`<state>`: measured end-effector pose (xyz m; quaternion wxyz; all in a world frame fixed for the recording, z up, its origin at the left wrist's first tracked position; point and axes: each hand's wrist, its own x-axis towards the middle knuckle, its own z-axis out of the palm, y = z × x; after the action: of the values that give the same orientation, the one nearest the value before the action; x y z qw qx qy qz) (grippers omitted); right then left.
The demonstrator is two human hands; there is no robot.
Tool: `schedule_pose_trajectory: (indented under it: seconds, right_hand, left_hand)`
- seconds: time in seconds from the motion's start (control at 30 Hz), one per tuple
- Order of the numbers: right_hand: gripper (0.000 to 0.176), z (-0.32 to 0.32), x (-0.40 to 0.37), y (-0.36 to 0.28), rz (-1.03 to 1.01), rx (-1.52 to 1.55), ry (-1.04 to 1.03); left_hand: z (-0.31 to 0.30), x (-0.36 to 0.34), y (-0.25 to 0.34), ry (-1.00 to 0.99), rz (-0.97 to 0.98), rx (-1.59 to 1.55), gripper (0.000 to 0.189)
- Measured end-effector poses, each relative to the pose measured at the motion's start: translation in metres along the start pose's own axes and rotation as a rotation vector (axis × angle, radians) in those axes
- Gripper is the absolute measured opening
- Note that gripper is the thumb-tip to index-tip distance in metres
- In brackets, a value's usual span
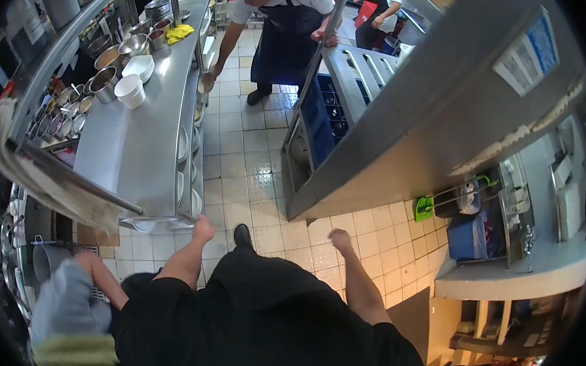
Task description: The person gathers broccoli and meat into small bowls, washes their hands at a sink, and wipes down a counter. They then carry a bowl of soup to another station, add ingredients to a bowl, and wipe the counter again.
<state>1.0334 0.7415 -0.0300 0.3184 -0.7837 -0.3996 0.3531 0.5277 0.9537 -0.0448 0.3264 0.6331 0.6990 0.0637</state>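
My left hand (203,230) is loosely closed with nothing visible in it, close to the near end of the steel counter (157,139). Over the tiled floor (256,180), my right hand (340,241) is curled, also with nothing visible in it. It is below the near end of the large steel panel (369,168). On the counter are a stack of white tubs (130,92), white square dishes (139,68), metal pots (104,83) and a yellow cloth (179,34).
A co-worker in a dark apron (282,49) stands in the aisle, leaning toward the counter's shelves. Another person's forearm (104,278) is close on my left, beside a grey cloth (70,303). Blue crates (324,124) and a green dustpan (423,209) are on the right.
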Motion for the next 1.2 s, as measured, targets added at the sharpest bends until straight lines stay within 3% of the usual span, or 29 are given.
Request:
schedule_pose_trajectory:
  seconds: [0.03,0.07,0.1,0.23,0.27,0.4,0.47,0.53,0.6,0.7,0.77,0.83,0.97,1.0,1.03,1.07,1.1,1.2]
  right_hand:
    - [0.02,0.012,0.011,-0.045,0.184,0.055,-0.085]
    - [0.02,0.029,0.031,-0.052,0.02,-0.03,-0.118]
    - [0.021,0.038,0.043,-0.086,0.166,0.026,-0.221]
    - [0.021,0.07,0.099,-0.138,0.289,0.044,-0.341]
    - [0.021,0.074,0.115,-0.151,0.315,0.048,-0.352]
    - [0.015,0.088,0.178,-0.16,0.333,0.026,-0.415]
    - [0.014,0.096,0.213,-0.154,0.425,0.176,-0.485]
    - [0.017,0.104,0.256,-0.146,0.443,0.022,-0.638]
    - [0.021,0.106,0.285,-0.177,0.446,-0.105,-0.728]
    - [0.021,0.127,0.355,-0.191,0.427,-0.184,-0.78]
    - [0.018,0.142,0.414,-0.189,0.411,-0.188,-0.844]
    - [0.015,0.154,0.468,-0.213,0.3,-0.258,-0.902]
    - [0.018,0.183,0.581,-0.266,-0.072,-0.408,-0.979]
    - [0.021,0.178,0.585,-0.312,0.127,-0.394,-0.869]
    - [0.022,0.18,0.604,-0.322,0.02,-0.424,-0.887]
    - [0.024,0.182,0.62,-0.337,-0.09,-0.455,-0.899]
    - [0.028,0.177,0.624,-0.362,0.148,-0.363,-0.815]
    - [0.03,0.18,0.656,-0.37,0.143,-0.359,-0.832]
  left_hand:
    - [-0.002,0.012,-0.007,-0.036,-0.052,0.001,0.031]
    - [-0.006,0.022,-0.008,-0.037,-0.067,0.007,0.031]
    - [-0.018,0.031,-0.008,-0.033,-0.084,0.015,0.031]
    - [-0.053,0.075,-0.012,-0.035,-0.075,-0.021,0.032]
    - [-0.055,0.08,-0.005,0.008,-0.148,-0.037,0.031]
    - [-0.031,0.108,0.006,0.055,-0.032,-0.115,0.025]
    - [-0.053,0.11,0.045,0.097,0.046,-0.29,0.022]
    - [-0.093,0.12,0.085,0.164,0.064,-0.513,0.023]
    - [-0.178,0.119,0.147,0.617,0.16,-0.724,0.03]
    - [-0.279,0.143,0.145,1.067,0.168,-0.959,0.032]
    - [-0.361,0.142,0.147,1.531,0.181,-0.776,0.033]
    - [-0.411,0.141,0.142,1.711,0.172,-0.838,0.034]
    - [-0.411,0.174,0.146,1.712,0.012,-0.896,0.033]
    - [-0.391,0.188,0.151,1.664,-0.003,-0.907,0.033]
    - [-0.367,0.201,0.155,1.613,-0.022,-0.916,0.034]
    - [-0.337,0.218,0.158,1.605,-0.094,-0.666,0.037]
    - [-0.309,0.233,0.167,1.574,-0.156,-0.424,0.042]
    - [-0.243,0.257,0.219,1.255,-0.176,-0.642,0.062]
